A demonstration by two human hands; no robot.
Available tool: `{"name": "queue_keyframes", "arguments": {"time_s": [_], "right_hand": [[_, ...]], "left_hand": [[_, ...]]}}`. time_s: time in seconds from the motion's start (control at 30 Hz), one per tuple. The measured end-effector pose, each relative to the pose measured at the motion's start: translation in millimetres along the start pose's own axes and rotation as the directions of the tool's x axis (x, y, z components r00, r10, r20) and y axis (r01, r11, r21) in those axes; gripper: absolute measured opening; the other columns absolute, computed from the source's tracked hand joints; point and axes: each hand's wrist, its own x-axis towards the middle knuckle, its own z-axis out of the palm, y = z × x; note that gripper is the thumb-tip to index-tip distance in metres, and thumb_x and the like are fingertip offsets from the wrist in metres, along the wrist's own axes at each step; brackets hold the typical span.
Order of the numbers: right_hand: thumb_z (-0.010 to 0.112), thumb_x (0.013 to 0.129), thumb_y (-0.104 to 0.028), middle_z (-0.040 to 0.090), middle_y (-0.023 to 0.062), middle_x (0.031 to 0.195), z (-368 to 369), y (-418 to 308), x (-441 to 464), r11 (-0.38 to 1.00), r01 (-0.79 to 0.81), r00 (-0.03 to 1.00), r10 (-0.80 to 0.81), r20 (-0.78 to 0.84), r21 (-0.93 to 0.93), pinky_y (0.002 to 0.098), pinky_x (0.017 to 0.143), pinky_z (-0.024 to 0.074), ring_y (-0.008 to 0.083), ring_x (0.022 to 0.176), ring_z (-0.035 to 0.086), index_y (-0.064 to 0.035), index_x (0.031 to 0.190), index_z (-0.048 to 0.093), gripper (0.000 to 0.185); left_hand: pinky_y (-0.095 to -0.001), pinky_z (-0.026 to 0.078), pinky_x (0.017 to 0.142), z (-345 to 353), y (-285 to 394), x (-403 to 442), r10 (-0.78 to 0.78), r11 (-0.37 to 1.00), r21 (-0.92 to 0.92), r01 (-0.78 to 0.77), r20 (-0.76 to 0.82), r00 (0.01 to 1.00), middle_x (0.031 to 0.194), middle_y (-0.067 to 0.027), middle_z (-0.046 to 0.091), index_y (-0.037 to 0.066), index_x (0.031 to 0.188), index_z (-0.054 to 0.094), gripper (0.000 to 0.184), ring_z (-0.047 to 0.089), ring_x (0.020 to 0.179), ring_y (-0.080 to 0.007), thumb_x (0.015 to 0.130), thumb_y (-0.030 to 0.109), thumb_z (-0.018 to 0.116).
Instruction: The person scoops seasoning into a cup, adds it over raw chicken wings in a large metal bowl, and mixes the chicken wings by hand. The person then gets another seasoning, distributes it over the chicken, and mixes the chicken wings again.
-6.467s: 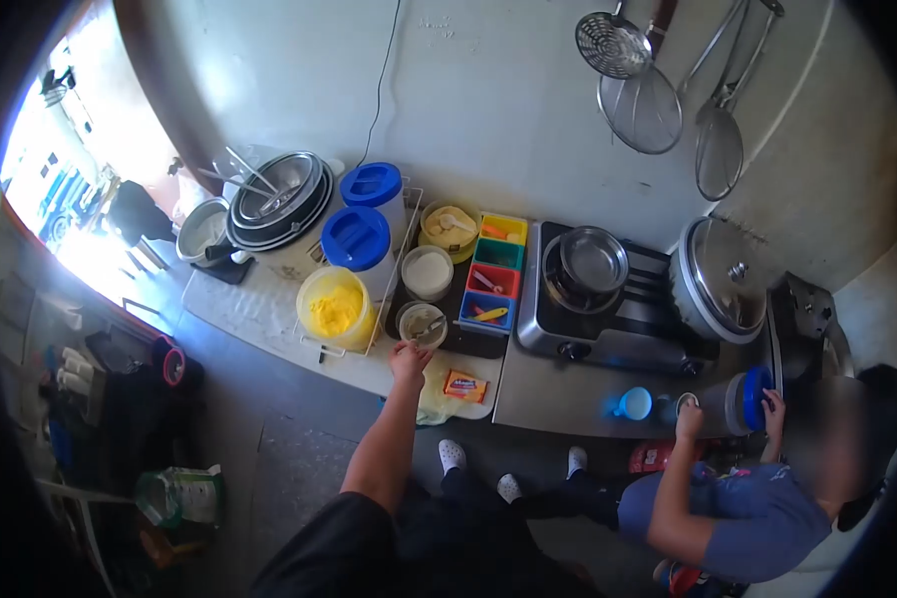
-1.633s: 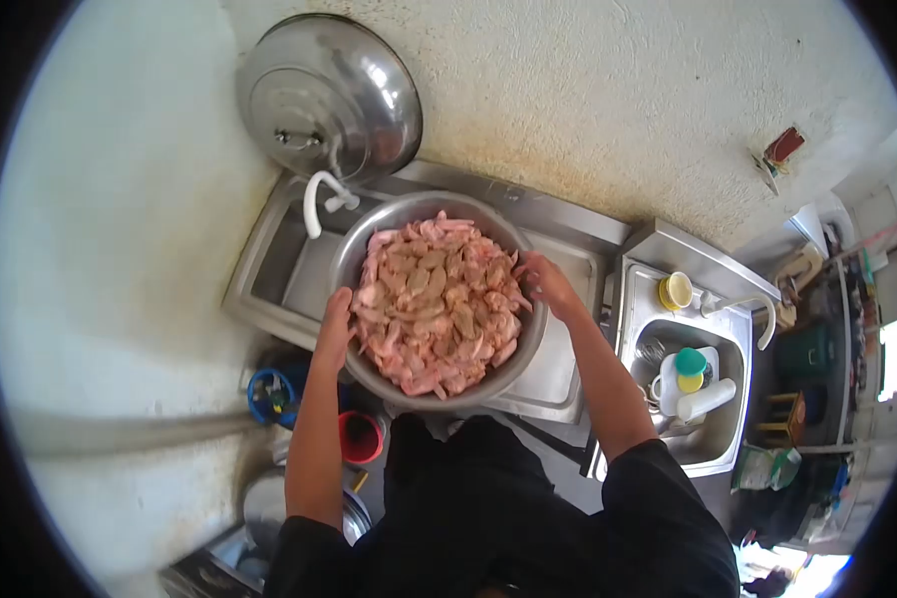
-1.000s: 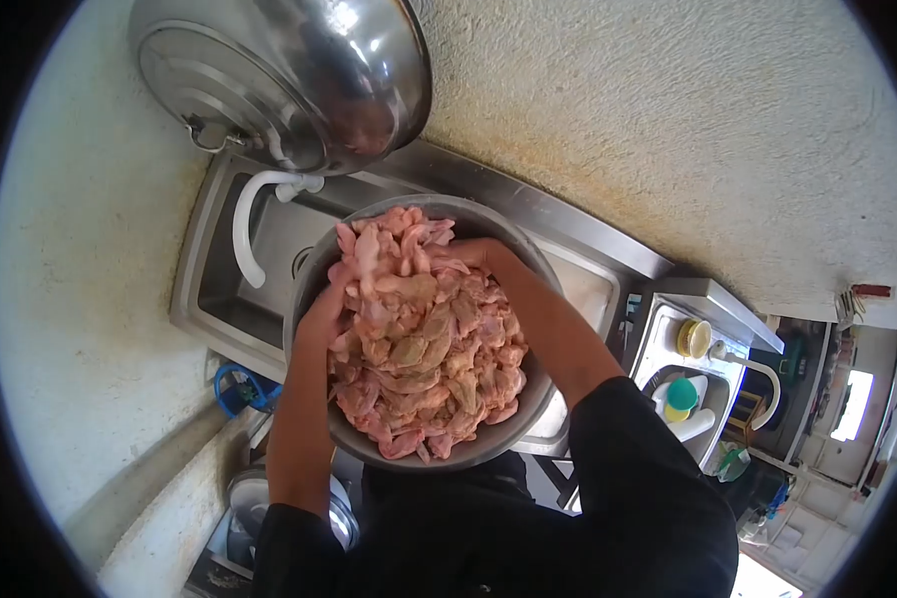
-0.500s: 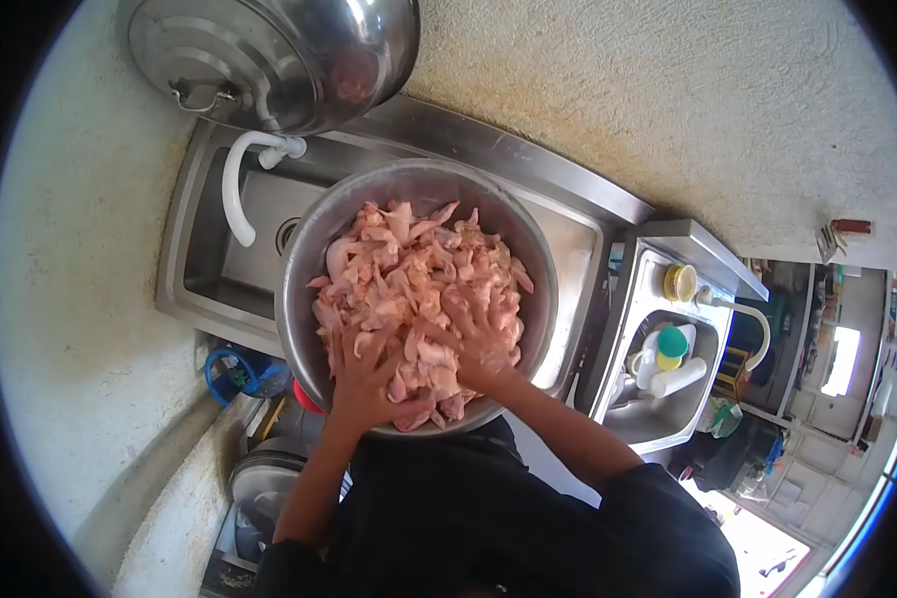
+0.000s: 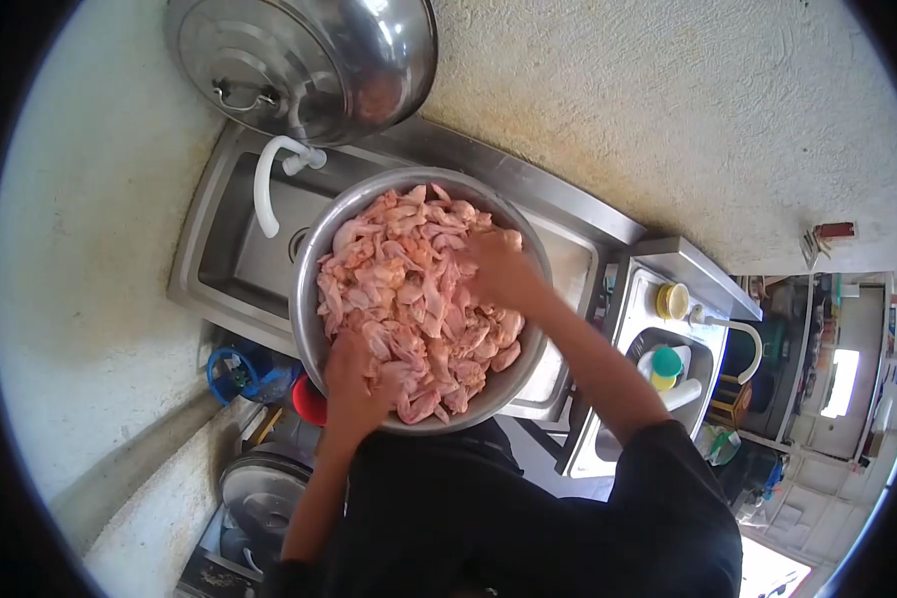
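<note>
A wide metal bowl [image 5: 309,309] is filled with raw chicken pieces [image 5: 419,299], several of them looking like wings. My left hand [image 5: 352,389] is at the bowl's near left side, its fingers sunk among the pieces and its thumb apart from them. Toward the right side, my right hand [image 5: 503,269] presses into the pile. Its fingers are smeared by motion and partly buried, so their grip cannot be made out.
The bowl rests over a steel sink [image 5: 254,239] with a white tap [image 5: 264,189]. A large metal lid [image 5: 269,60] stands behind it. At right, a second sink [image 5: 608,439] holds containers. A blue basket [image 5: 231,374] and red container [image 5: 309,401] sit lower left.
My right hand has moved up and right across the chicken. My left hand has sunk deeper at the left edge. The pieces have shifted, and the view has moved slightly.
</note>
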Motion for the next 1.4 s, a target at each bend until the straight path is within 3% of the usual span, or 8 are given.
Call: {"name": "queue_keyframes", "arguments": {"time_s": [0.2, 0.33, 0.47, 0.77, 0.83, 1.07, 1.2, 1.4], "right_hand": [[0.048, 0.093, -0.074, 0.061, 0.0225, 0.134, -24.3, 44.1, 79.6, 0.749, -0.528, 0.826, 0.344, 0.447, 0.400, 0.0433, 0.099, 0.0468, 0.0326, 0.124, 0.058, -0.0082, 0.148, 0.048, 0.086], [0.043, 0.087, -0.085, 0.059, 0.0187, 0.138, 36.6, 64.2, 107.8, 0.696, -0.592, 0.694, 0.183, 0.696, 0.407, 0.0414, 0.100, 0.0466, 0.0281, 0.126, 0.056, -0.0083, 0.153, 0.041, 0.102], [0.052, 0.079, -0.089, 0.041, 0.0158, 0.155, 72.8, 25.2, 103.2, 0.346, -0.799, 0.568, 0.169, 0.805, 0.491, 0.0438, 0.111, 0.0389, 0.0287, 0.139, 0.043, -0.0109, 0.154, 0.040, 0.109], [0.085, 0.070, -0.055, 0.059, 0.0211, 0.136, 37.7, -19.4, 27.4, 0.723, -0.087, 0.943, -0.161, 0.290, 0.685, 0.0444, 0.111, 0.0416, 0.0364, 0.127, 0.057, -0.0089, 0.145, 0.048, 0.096], [0.086, 0.065, -0.051, 0.053, 0.0199, 0.144, 46.5, -36.9, -18.0, 0.861, -0.016, 0.990, -0.057, 0.129, 0.508, 0.0554, 0.115, 0.0325, 0.0389, 0.136, 0.047, -0.0112, 0.143, 0.052, 0.094], [0.074, 0.071, -0.037, 0.041, 0.0106, 0.155, 99.3, -100.7, -101.7, 0.986, -0.131, 0.971, 0.107, -0.215, -0.105, 0.0835, 0.105, 0.0149, 0.0472, 0.152, 0.012, -0.0172, 0.132, 0.065, 0.065], [0.067, 0.078, -0.037, 0.033, 0.0065, 0.156, 106.9, -73.2, -37.6, 0.868, -0.128, 0.824, 0.362, 0.435, -0.480, 0.0824, 0.102, 0.0267, 0.0481, 0.152, 0.010, -0.0210, 0.132, 0.065, 0.057], [0.073, 0.081, -0.028, 0.048, 0.0095, 0.146, 67.1, -25.5, 28.0, 0.953, -0.078, 0.963, 0.147, 0.224, -0.292, 0.0570, 0.103, 0.0461, 0.0371, 0.142, 0.038, -0.0243, 0.135, 0.062, 0.055]], "left_hand": [[-0.0410, 0.044, 0.110, -18.1, 19.8, 59.4, -0.696, 0.375, -0.723, 0.581, 0.194, 0.691, 0.156, -0.0150, 0.039, 0.005, 0.155, 0.032, 0.089, 0.047, 0.137, -0.0343, 0.091, 0.059, 0.066], [-0.0384, 0.052, 0.102, 4.6, -37.8, 102.9, -0.386, -0.031, -0.851, 0.524, 0.494, 0.779, 0.148, -0.0117, 0.049, 0.008, 0.154, 0.034, 0.088, 0.057, 0.128, -0.0274, 0.092, 0.065, 0.061], [-0.0382, 0.054, 0.099, 22.0, -60.0, 133.9, -0.331, -0.081, -0.694, 0.715, 0.695, 0.638, 0.138, -0.0099, 0.059, 0.008, 0.149, 0.043, 0.083, 0.063, 0.119, -0.0237, 0.091, 0.066, 0.061], [-0.0332, 0.053, 0.095, -10.0, -19.2, 101.5, -0.291, 0.485, -0.584, 0.651, 0.594, 0.750, 0.126, -0.0069, 0.064, 0.001, 0.136, 0.056, 0.061, 0.063, 0.112, -0.0165, 0.080, 0.008, 0.079], [-0.0334, 0.053, 0.096, -12.3, -14.8, 80.5, -0.269, 0.803, -0.331, 0.496, 0.541, 0.797, 0.123, -0.0073, 0.066, 0.000, 0.133, 0.057, 0.071, 0.063, 0.113, -0.0178, 0.071, 0.014, 0.088], [-0.0538, 0.024, 0.121, -4.2, 20.4, 30.6, 0.130, 0.982, -0.161, -0.100, 0.187, 0.974, 0.153, -0.0216, 0.037, 0.009, 0.130, 0.065, 0.083, 0.032, 0.146, -0.0381, 0.060, 0.046, 0.091], [-0.0772, 0.008, 0.113, 10.6, 15.3, 33.2, 0.378, 0.902, 0.137, -0.409, 0.203, 0.903, 0.158, -0.0130, 0.036, 0.034, 0.116, 0.074, 0.057, 0.026, 0.147, -0.0439, 0.065, 0.057, 0.080], [-0.0820, 0.008, 0.109, 20.0, 31.8, 27.1, 0.352, 0.873, 0.178, -0.454, 0.415, 0.839, 0.159, -0.0070, 0.037, 0.033, 0.115, 0.073, 0.047, 0.029, 0.147, -0.0410, 0.069, 0.039, 0.078]]}}
